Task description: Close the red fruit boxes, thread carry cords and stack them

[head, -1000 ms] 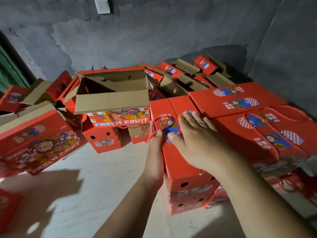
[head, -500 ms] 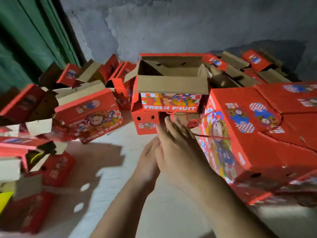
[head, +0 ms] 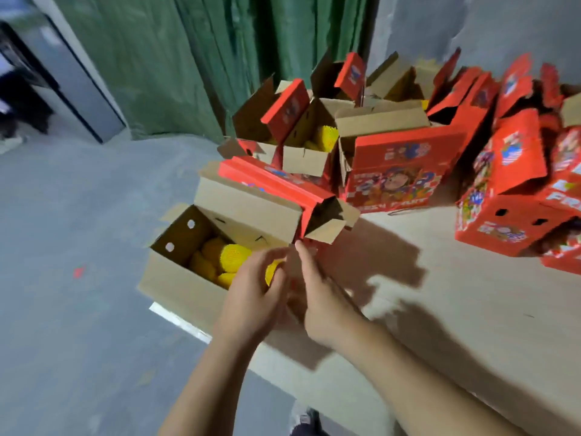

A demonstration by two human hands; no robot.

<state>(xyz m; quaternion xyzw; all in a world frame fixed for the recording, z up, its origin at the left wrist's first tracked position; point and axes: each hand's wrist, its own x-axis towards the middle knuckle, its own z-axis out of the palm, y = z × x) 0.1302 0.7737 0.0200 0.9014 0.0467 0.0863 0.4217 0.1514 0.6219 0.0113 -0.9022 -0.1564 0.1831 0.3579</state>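
Note:
An open red fruit box [head: 176,278] stands at the near left corner of a pale board [head: 456,325]. Its brown flaps are up and its long lid flap [head: 248,206] leans back. Yellow net-wrapped fruit [head: 232,261] lies inside. My left hand [head: 251,297] hovers over the box's right end with its fingers curled toward my right hand; blur hides whether it holds anything. My right hand [head: 323,300] is beside it, fingers straight and pointing at the red end flap [head: 317,215]. No carry cord is visible.
Behind stand more open boxes [head: 301,158] with fruit and a red printed box [head: 396,174]. Tipped red boxes [head: 503,215] crowd the right. A green curtain [head: 188,58] hangs at the back. Grey floor [head: 63,247] lies left, and my shoe [head: 308,420] shows below.
My view has swung left, away from the stacked closed boxes with cords. Both hands left that stack and now meet at the open box of yellow fruit.

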